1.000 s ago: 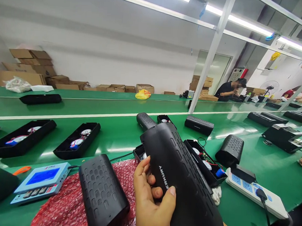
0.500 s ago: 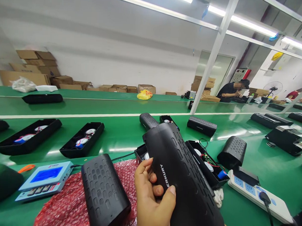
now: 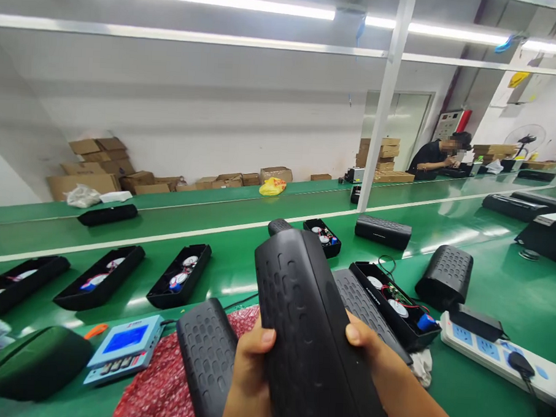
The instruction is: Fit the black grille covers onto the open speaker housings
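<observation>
A black speaker casing [image 3: 307, 333] with a dimpled surface is held up at the lower centre, tilted away from me. My left hand [image 3: 251, 370] is closed round its left side, thumb on the surface. My right hand [image 3: 375, 354] grips the right side, thumb near the edge; its other fingers are hidden behind the casing. Left of them, another dimpled casing [image 3: 207, 353] lies on red bubble wrap [image 3: 160, 381]. Just right of the held casing are a dimpled panel [image 3: 368, 311] and an open black shell [image 3: 396, 306] with white round parts, wires and a blue cylinder.
A blue tester [image 3: 124, 346] and dark green pouch [image 3: 36, 361] lie at left. Open shells [image 3: 100, 277] stand on the green bench behind. At right are a power strip [image 3: 497, 356] and a standing casing [image 3: 445, 277]. A person [image 3: 439, 157] sits far back right.
The held casing has turned, so its dimpled side shows instead of the lettering. My right hand has come into view on its right side, and my left hand has shifted its grip. The view has swung.
</observation>
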`<state>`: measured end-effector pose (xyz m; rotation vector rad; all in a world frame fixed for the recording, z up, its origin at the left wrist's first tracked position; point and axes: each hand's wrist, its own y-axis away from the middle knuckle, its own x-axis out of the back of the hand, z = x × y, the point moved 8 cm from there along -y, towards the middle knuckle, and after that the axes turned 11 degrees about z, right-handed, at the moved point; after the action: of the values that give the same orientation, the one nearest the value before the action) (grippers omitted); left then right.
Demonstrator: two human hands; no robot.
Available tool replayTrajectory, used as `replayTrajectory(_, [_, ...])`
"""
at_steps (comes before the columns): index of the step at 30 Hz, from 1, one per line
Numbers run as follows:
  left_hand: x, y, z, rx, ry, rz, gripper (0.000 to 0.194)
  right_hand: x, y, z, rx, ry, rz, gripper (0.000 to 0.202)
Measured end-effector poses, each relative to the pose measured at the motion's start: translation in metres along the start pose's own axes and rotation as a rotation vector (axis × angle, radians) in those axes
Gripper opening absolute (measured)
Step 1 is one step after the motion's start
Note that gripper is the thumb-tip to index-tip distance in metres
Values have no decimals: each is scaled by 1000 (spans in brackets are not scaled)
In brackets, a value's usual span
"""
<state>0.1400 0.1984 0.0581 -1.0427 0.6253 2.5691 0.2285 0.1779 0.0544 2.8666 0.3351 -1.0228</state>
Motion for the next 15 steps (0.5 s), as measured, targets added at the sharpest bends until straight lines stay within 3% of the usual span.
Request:
replayTrajectory(4, [-9,-2,-5,60,53,-93,81,6,23,-17,63,89,53,72])
replayTrajectory(6, [-14,-4,-1,-31,37,-77,91,12,34,-17,71,219,69,74])
replayTrajectory(9, [-18,-5,8,-240,-48,-8,116,16,42,-7,38,289,69,96])
replayTrajectory(12, [-11,-8,19,-374,-84,113,124,24,27,-6,-14,243,178,98])
replayTrajectory(15, [17,-4,45,-490,-66,299,103,29,-17,-17,-149,208,292,71])
